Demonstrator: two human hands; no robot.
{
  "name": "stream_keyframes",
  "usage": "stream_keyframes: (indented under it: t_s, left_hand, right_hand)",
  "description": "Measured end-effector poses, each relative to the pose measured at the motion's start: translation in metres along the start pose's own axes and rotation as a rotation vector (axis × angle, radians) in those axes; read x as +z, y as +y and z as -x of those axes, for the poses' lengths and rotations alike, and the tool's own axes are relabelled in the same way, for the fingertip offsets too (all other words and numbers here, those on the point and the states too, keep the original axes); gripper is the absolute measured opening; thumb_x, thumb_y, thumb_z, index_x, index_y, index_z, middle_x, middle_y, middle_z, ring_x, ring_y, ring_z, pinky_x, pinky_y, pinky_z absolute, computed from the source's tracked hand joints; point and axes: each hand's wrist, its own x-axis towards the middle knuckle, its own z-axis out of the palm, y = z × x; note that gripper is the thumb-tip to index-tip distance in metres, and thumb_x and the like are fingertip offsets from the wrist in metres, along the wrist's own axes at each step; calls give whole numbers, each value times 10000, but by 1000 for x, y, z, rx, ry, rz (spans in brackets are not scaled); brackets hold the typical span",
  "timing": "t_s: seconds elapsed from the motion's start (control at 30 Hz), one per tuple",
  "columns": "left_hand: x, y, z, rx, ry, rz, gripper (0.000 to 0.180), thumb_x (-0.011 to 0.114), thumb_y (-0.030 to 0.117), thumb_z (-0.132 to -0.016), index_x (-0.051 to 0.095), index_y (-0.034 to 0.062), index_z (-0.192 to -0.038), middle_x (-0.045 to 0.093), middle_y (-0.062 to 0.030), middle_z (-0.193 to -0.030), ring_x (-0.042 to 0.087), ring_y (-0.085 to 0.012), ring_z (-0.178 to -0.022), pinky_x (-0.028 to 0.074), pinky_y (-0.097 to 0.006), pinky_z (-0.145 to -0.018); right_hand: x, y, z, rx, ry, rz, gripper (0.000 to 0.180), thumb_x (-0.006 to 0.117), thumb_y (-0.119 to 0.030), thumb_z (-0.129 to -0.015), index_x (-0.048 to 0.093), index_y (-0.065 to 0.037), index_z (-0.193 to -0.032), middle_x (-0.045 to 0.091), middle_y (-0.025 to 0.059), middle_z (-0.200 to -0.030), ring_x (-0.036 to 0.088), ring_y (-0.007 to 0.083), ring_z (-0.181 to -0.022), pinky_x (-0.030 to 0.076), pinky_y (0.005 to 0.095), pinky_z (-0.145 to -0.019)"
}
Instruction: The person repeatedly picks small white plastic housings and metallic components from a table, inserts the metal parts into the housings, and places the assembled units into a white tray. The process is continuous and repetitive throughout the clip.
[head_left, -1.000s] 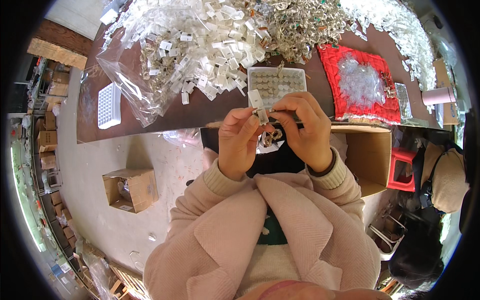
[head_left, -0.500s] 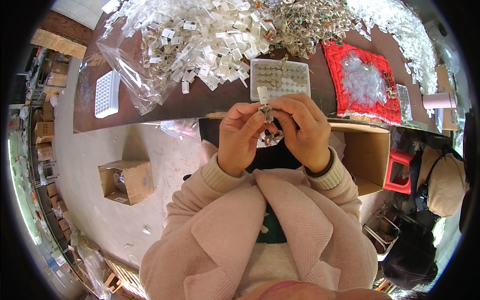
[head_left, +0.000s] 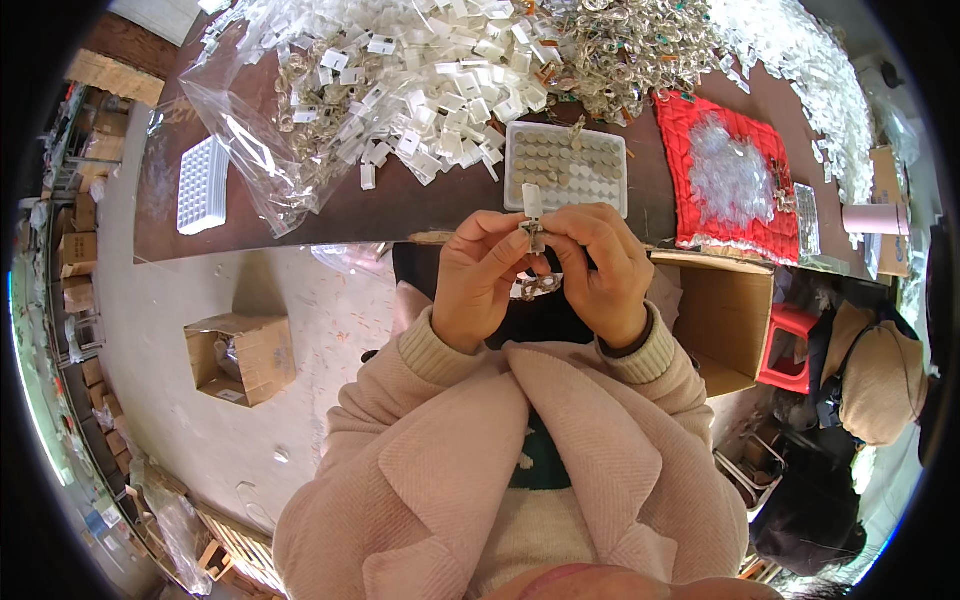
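Close together in front of my chest, at the table's near edge, my left hand (head_left: 470, 285) and my right hand (head_left: 608, 275) pinch one small part between thumbs and fingertips. A white rectangular tab (head_left: 531, 200) stands upright out of the top of this part. Its darker, metallic-looking middle is mostly covered by my fingers. Below it, a coiled bundle of thin wire (head_left: 536, 288) hangs between my palms. Just beyond my fingertips lies a clear plastic tray (head_left: 624, 180) with rows of round, coin-like discs, some silvery and some paler.
Behind the tray rise piles of white tabbed pieces (head_left: 450, 85) and tangled wire bundles (head_left: 640, 50). A red quilted cloth (head_left: 680, 190) bears clear plastic bits. Stacked white trays (head_left: 203, 187) and a plastic bag (head_left: 250, 130) lie left. Cardboard boxes (head_left: 265, 360) stand below.
The view has shifted slightly. Both hands stay closed on the same part, with small finger adjustments, and the white tab still points up.
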Motion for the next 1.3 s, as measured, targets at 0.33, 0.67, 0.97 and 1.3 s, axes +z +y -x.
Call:
stream_keyframes:
  t_s: [0.33,0.67,0.97,1.3]
  left_hand:
    - [-5,0,-6,-17,41,19,146,624,22,-958,605,4,-1102,678,-123,-1045,679,-206,-821,581,-329,-728]
    - [-14,2,-9,42,99,-44,168,574,55,-982,565,23,-1147,699,-165,-1051,701,-229,-820,584,-368,-772]
    - [-14,6,-12,27,73,-32,167,564,45,-984,566,22,-1149,689,-166,-1066,697,-232,-853,584,-378,-800]
    - [-7,6,-7,12,7,16,149,606,24,-968,607,10,-1117,686,-123,-1034,686,-208,-829,582,-314,-741]
  right_hand:
    - [6,9,-4,-46,-49,8,263,700,81,-749,691,-47,-980,694,87,-893,660,271,-793,533,361,-714]
    - [5,31,-13,93,-42,242,257,734,53,-782,741,-48,-1018,657,99,-888,645,252,-791,520,316,-683]
    - [9,36,-21,-17,-112,347,222,752,22,-759,729,-71,-960,639,71,-861,615,254,-768,505,345,-667]
    - [2,2,-17,-11,-115,71,176,699,23,-776,683,-65,-927,695,77,-876,646,276,-742,510,373,-668]
